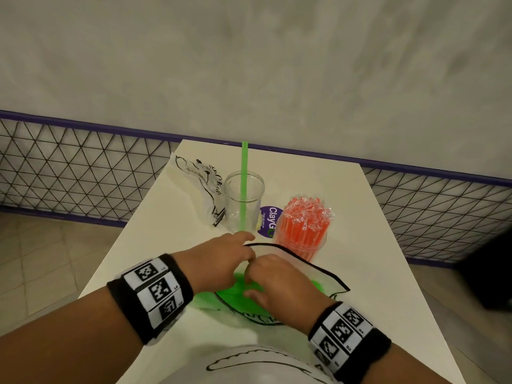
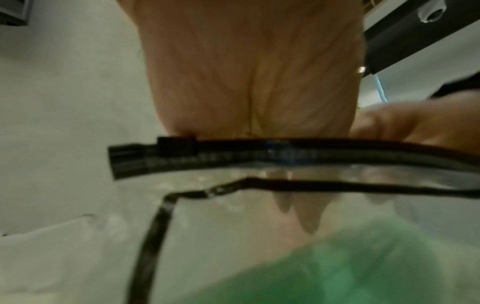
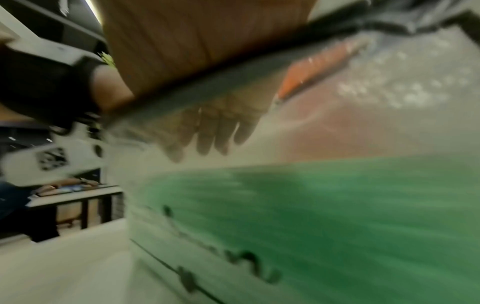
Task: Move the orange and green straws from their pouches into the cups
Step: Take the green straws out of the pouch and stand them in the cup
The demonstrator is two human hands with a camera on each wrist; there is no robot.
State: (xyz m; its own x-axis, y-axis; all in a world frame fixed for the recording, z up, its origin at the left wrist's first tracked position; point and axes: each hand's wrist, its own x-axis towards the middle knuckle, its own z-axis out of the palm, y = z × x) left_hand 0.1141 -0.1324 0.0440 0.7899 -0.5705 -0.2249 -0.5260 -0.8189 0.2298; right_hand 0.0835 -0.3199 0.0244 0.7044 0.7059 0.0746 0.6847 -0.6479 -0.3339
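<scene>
A: Where are the green straws [image 1: 235,292] seen?

B: Most are seen inside the clear pouch [image 1: 313,273] lying at the near end of the table [image 1: 388,245], at six o'clock. One green straw [image 1: 243,187] is stood upright in the empty-looking clear cup [image 1: 243,200] at twelve o'clock from the hands.

A: And the orange ones?

B: The orange straws [image 1: 306,220] are bunched in a second cup [image 1: 300,245] at about one o'clock, just beside the pouch's black-edged mouth. An emptied pouch [image 1: 199,187] is left crumpled at eleven o'clock.

A: How are the hands held?

B: The left hand [image 1: 219,261] is pinched on the pouch's black rim. The right hand [image 1: 273,284] is slipped into the mouth with fingers [image 3: 207,133] reaching toward the green straws; whether anything is gripped there cannot be told. The two hands are touching at the opening.
</scene>
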